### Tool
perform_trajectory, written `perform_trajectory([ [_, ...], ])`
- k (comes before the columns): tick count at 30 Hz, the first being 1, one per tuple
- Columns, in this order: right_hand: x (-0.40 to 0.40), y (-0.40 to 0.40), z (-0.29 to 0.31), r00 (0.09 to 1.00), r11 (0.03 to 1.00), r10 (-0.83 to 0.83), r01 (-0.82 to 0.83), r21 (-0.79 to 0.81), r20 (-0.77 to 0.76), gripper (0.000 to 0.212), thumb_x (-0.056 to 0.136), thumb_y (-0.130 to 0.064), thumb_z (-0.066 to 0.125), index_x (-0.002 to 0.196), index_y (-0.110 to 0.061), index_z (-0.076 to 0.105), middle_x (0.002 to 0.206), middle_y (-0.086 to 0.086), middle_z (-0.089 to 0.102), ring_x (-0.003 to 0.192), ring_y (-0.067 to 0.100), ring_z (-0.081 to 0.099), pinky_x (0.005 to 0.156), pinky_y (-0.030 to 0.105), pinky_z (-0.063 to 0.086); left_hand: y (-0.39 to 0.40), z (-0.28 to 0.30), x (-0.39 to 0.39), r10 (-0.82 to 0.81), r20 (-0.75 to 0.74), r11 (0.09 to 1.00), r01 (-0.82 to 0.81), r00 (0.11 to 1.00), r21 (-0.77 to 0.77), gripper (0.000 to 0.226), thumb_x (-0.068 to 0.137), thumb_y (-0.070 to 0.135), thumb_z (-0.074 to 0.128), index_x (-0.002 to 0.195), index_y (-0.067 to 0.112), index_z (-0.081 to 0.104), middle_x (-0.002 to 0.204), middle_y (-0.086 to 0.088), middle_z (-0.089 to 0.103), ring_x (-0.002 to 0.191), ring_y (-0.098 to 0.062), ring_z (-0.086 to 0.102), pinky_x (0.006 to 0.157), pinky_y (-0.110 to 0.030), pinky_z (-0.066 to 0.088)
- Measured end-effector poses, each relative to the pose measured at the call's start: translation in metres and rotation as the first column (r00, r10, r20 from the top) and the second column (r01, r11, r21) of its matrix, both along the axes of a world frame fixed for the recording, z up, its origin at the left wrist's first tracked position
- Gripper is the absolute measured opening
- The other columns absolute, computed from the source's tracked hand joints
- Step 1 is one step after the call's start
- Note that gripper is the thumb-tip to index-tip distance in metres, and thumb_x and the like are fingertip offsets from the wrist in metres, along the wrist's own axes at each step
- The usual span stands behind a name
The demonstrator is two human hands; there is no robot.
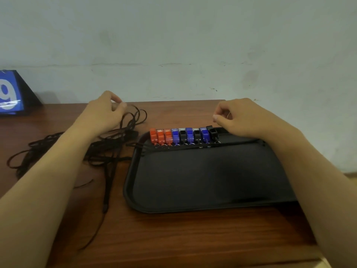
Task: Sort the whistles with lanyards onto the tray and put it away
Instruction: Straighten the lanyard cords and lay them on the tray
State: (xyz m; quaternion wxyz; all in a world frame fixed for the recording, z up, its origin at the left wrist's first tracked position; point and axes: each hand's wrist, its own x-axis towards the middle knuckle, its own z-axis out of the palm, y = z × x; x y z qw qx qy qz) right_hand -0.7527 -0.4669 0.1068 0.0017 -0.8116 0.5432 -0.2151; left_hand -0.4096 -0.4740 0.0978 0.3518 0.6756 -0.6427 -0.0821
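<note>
Table: I see a dark reddish-brown wooden table point(173, 238) filling the lower view.
Wall: pale, scuffed wall point(183, 45) directly behind the table.
Sign: blue number placard point(10, 93) on the table's far-left corner.
Light: soft, even.

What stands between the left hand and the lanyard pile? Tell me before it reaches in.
Nothing visible. The left hand is already at the far end of the tangled black lanyards on the wooden table, left of the tray, fingers curled at a loop.
</note>
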Motion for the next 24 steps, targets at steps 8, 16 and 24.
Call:
perform_trajectory([
  [8, 0.003, -0.001, -0.002, 1.0, 1.0, 0.021, -0.021, 0.011, -0.016, 0.015, 0.099, -0.032, 0.056, 0.097, -0.025, 0.069, 0.092, -0.01, 0.067, 0.089, 0.01, 0.062, 0.07, 0.017, 0.044, 0.015, 0.015, 0.017, -0.135, 0.37, 0.757, -0.145, 0.919, 0.637, 0.051, 0.089, 0.061, 0.062, 0.091, 0.012, 0.071, 0.075, -0.003, 0.065, 0.064, -0.02, 0.056, 0.058, -0.028, 0.047],
  [16, 0.002, -0.004, -0.003, 0.999, 0.999, 0.035, -0.034, 0.028, -0.03, 0.015, 0.099, -0.033, 0.055, 0.099, -0.026, 0.069, 0.087, -0.015, 0.064, 0.081, -0.002, 0.056, 0.068, 0.014, 0.04, 0.017, 0.015, 0.011, -0.187, 0.411, 0.73, -0.153, 0.892, 0.666, 0.048, 0.087, 0.062, 0.063, 0.09, 0.015, 0.072, 0.074, -0.001, 0.065, 0.064, -0.017, 0.057, 0.053, -0.024, 0.047],
  [24, 0.003, -0.004, -0.004, 0.999, 0.999, 0.042, -0.041, 0.031, -0.03, 0.014, 0.099, -0.033, 0.055, 0.097, -0.027, 0.068, 0.085, -0.016, 0.063, 0.078, -0.004, 0.055, 0.065, 0.014, 0.036, 0.011, 0.007, 0.005, -0.248, 0.399, 0.859, 0.01, 0.883, 0.512, 0.019, 0.094, 0.041, 0.066, 0.091, 0.024, 0.071, 0.095, 0.006, 0.069, 0.086, -0.01, 0.062, 0.076, -0.028, 0.045],
])
